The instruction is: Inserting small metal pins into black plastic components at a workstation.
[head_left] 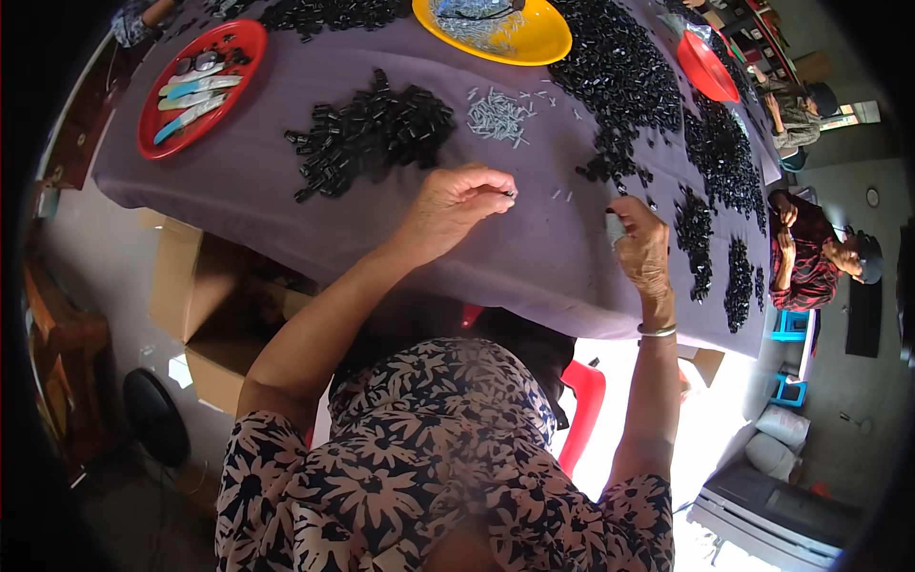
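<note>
My left hand (450, 212) is closed in a pinch over the near part of the table, thumb and forefinger on a tiny dark piece, mostly hidden. My right hand (645, 248) is also closed, with a pale grey patch showing by its curled fingers; what it holds cannot be made out. Beyond the left hand lies a heap of small black plastic pieces (372, 132). Next to it is a little pile of thin clear or silvery pins (499, 116). Two loose pins (569, 197) lie between my hands. Scattered black pieces (620, 157) lie beyond the right hand.
A red tray (144, 124) with several blue-and-white-handled tools stands at left. A yellow dish (548, 46) of pins is at the back; a red bowl (707, 67) stands farther right. Another person (810, 253) works at the right. An open cardboard box (214, 348) stands below the table edge.
</note>
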The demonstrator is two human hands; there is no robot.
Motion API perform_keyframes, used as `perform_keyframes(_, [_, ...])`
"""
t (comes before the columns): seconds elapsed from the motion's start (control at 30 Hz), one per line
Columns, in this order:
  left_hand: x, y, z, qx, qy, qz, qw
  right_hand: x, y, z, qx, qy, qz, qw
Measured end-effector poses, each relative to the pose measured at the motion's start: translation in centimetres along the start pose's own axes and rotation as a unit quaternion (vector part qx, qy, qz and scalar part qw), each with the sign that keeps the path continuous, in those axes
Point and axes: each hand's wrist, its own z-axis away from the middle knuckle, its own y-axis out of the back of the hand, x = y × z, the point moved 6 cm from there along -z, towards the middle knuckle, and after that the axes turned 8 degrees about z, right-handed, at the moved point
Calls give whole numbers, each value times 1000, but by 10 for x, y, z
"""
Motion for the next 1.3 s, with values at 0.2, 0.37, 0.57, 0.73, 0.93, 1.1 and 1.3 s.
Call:
perform_keyframes(0.2, [4,1,0,-2,-48,-54,997,-38,-47,-7,-64,-68,-368,925])
perform_keyframes(0.37, [2,1,-1,-2,-60,-105,993,-73,-44,-18,-48,-17,-365,930])
perform_keyframes(0.57, [5,0,0,1,-63,-124,990,-98,-23,-28,-6,73,-196,978])
perform_keyframes(0.73, [11,-4,1,10,-56,-171,984,-107,-20,-28,-13,96,-152,984])
perform_keyframes(0.93, [-1,-3,3,13,-80,-147,986,-110,-25,-29,-59,73,-136,986])
perform_keyframes(1.1, [6,-7,4,27,-151,-140,978,-106,-25,-31,-74,61,-179,979])
perform_keyframes(1.3, [3,-8,4,12,-121,-130,984,-99,-33,-35,-146,56,-194,969])
